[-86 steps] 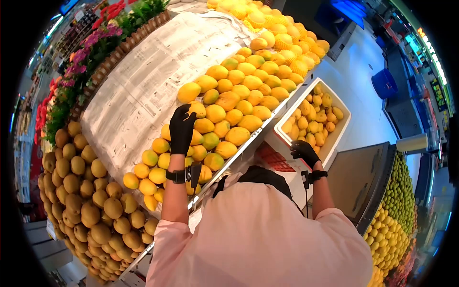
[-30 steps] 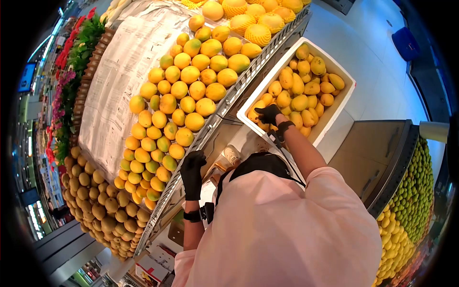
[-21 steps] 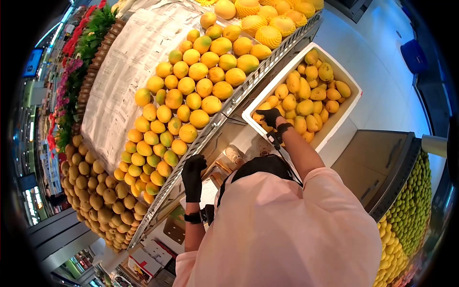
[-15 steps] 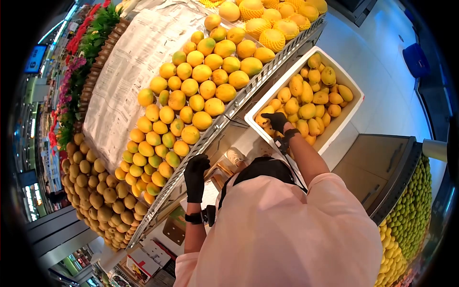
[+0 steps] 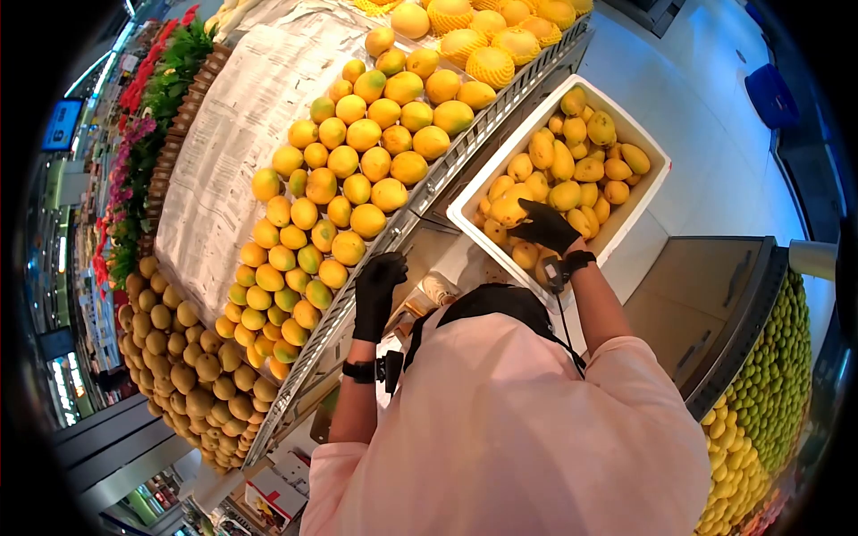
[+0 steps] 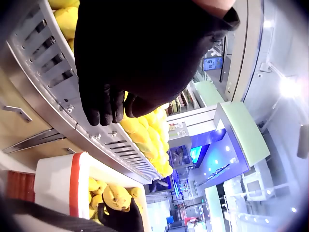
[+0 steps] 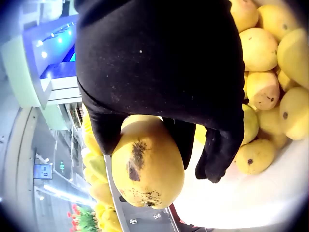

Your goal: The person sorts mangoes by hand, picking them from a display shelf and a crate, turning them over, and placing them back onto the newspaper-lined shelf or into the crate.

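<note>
In the head view a white foam box (image 5: 645, 192) of yellow mangoes stands beside the display shelf. Over it the right hand (image 5: 547, 227), in a black glove, grips a mango (image 5: 509, 205). The right wrist view shows that mango (image 7: 147, 166) with dark blotches on its skin, pinched between the thumb and fingers of the right hand (image 7: 164, 67). The gloved left hand (image 5: 379, 284) hangs by the shelf's metal edge (image 5: 413, 207) and holds nothing that shows; its fingers (image 6: 104, 104) are loosely bent in the left wrist view. Rows of mangoes (image 5: 363, 134) lie on the shelf.
Newspaper (image 5: 223, 152) covers the upper shelf. Brown round fruit (image 5: 183, 375) is piled at the lower left, net-wrapped fruit (image 5: 490, 67) at the top. A cabinet (image 5: 702, 295) stands right of the box, with green fruit (image 5: 773, 357) beyond. A blue bin (image 5: 770, 96) is on the floor.
The left hand has left the shelf mangoes and moved to the shelf's edge. The right hand has reached into the box, taken hold of a mango and lifted it a little.
</note>
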Demonstrator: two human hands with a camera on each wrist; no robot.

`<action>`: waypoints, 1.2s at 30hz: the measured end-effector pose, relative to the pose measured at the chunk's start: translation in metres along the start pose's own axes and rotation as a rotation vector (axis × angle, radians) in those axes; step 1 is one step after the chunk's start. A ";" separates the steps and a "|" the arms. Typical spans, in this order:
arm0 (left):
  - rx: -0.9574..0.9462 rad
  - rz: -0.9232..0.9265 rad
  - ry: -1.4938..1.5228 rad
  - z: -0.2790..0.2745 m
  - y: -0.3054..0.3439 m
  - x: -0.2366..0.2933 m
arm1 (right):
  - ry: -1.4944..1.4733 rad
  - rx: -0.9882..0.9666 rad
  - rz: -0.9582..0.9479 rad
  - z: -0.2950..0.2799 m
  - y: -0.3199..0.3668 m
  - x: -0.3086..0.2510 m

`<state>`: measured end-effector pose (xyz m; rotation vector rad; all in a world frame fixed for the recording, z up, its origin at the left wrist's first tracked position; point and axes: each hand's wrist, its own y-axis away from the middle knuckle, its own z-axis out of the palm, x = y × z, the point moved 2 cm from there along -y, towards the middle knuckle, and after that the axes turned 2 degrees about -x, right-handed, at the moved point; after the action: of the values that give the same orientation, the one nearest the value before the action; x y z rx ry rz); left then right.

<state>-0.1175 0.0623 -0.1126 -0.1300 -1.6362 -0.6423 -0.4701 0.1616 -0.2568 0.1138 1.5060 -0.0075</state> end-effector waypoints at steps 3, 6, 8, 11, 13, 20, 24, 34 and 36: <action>-0.069 0.016 -0.054 0.012 -0.017 0.008 | -0.762 0.042 0.321 -0.008 0.009 -0.029; -0.122 0.043 -0.117 0.030 -0.031 0.028 | -0.693 0.061 0.226 -0.010 0.010 -0.073; -0.195 0.056 -0.170 0.038 -0.039 0.031 | -0.637 0.036 0.162 -0.012 0.010 -0.081; -0.240 0.098 -0.258 0.055 -0.046 0.036 | -0.614 0.033 0.081 -0.008 0.012 -0.106; -0.264 0.168 -0.249 0.071 -0.050 0.044 | -0.540 0.045 0.042 -0.006 0.013 -0.119; -0.338 0.140 -0.194 0.104 -0.054 0.067 | -0.412 -0.018 -0.029 0.000 0.003 -0.118; -0.289 0.222 -0.289 0.118 -0.052 0.076 | -0.454 -0.035 -0.076 0.012 0.003 -0.134; -0.087 0.368 -0.374 0.132 -0.044 0.081 | -0.343 -0.056 -0.092 0.023 -0.005 -0.157; -0.001 0.394 -0.420 0.133 -0.044 0.075 | -0.503 -0.040 -0.029 0.028 -0.005 -0.166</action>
<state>-0.2677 0.0679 -0.0607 -0.6061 -1.9391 -0.3228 -0.4537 0.1433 -0.0904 0.0520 1.0046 -0.0272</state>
